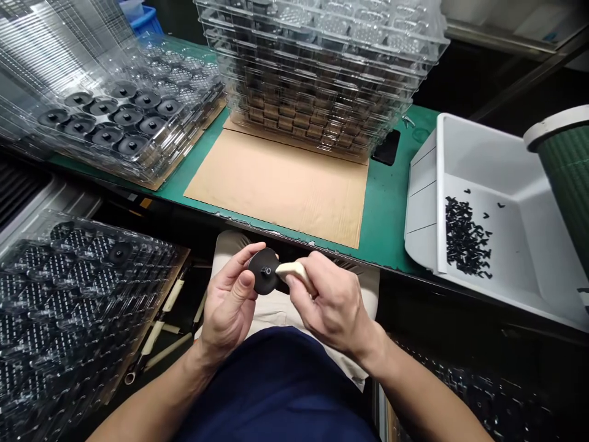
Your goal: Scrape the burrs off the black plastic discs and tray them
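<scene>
A black round disc-shaped part (263, 277) with a small raised stub at its centre is held in front of my lap. My left hand (232, 301) grips it by the rim, with the thumb at the near side and the fingers behind. Close against the disc's right edge is my right hand (329, 301), its fingers curled and pressed together. At its fingertips shows a cream-coloured piece (297, 273), a finger cover or a small tool; I cannot tell which. Whatever the right fingers pinch is hidden.
Cardboard (285, 184) lies on the green table (386, 202), below a tall stack of clear trays (317, 80). A clear tray with black discs (124, 116) stands left. The white bin (515, 233) at right holds small black pieces (467, 239). More trays (73, 307) stand lower left.
</scene>
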Tool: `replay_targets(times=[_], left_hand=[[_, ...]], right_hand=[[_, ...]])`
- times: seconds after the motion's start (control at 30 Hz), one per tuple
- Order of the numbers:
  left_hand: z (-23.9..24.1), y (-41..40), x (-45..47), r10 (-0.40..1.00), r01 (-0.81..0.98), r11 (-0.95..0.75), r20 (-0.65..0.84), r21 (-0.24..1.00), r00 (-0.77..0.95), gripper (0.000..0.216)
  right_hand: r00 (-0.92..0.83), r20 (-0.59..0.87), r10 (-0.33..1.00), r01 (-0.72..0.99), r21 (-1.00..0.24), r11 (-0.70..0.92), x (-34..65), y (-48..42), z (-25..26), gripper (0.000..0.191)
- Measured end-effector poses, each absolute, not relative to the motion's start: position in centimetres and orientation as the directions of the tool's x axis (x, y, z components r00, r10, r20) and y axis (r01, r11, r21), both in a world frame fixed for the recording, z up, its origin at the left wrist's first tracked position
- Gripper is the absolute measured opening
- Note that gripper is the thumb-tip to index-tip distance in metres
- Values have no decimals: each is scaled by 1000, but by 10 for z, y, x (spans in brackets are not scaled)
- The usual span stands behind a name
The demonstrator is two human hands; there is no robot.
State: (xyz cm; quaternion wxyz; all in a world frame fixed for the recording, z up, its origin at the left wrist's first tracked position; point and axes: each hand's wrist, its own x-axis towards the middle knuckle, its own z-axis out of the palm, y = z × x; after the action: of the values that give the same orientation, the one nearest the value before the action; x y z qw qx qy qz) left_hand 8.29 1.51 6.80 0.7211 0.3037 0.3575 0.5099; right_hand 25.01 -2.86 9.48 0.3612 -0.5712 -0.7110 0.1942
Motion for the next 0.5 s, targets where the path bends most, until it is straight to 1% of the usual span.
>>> replay_targets(times=[0.13, 0.27, 0.33, 0.43, 0.5], left_hand=[[70, 14, 80, 918, -524, 388, -266, 758, 294, 42], [67, 17, 78, 832, -461, 538, -353, 706, 429, 38], [66, 17, 78, 803, -443, 581, -393, 682, 449, 37], [65, 17, 78, 829, -478, 556, -407, 681, 384, 37], [64, 17, 77, 836, -477, 544, -402, 690, 373, 37]], right_hand=[[-187, 275, 943, 634, -699, 330, 255, -27, 95, 17], [-158, 316, 936, 759, -567, 319, 265, -22, 94, 18], [-175, 310, 934, 793, -519, 321, 267, -23, 95, 20], [-175, 240, 955, 774, -566, 284, 265, -28, 98, 23], [-168, 207, 964, 764, -590, 260, 264, -30, 100, 24]])
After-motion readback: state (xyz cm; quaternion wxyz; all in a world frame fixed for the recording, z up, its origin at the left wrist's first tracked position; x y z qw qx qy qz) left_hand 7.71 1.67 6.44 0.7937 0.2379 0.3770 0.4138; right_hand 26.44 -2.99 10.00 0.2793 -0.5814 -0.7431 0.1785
